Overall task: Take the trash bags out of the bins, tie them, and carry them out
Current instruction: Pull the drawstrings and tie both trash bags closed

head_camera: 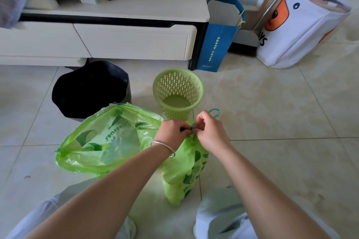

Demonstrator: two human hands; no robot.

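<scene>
Head cam: both hands meet at the gathered neck of the small thin green plastic trash bag (184,172) on the near floor, left hand (172,135) and right hand (210,134) fingers pinched on its teal drawstring (214,112). Looks light, floppy and slippery, so I'd grab it by the string loop. The bigger green trash bag (101,141) sits open just left, with the empty green mesh plastic bin (177,91) behind.

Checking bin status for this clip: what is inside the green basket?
The green basket shows only its bare bottom, with no bag or trash visible. Its near inner wall faces away from the camera, so that part cannot be seen.

Left hand (172,132) and right hand (208,132) pinch the drawstring (213,112) atop a gathered green bag (184,176).
</scene>
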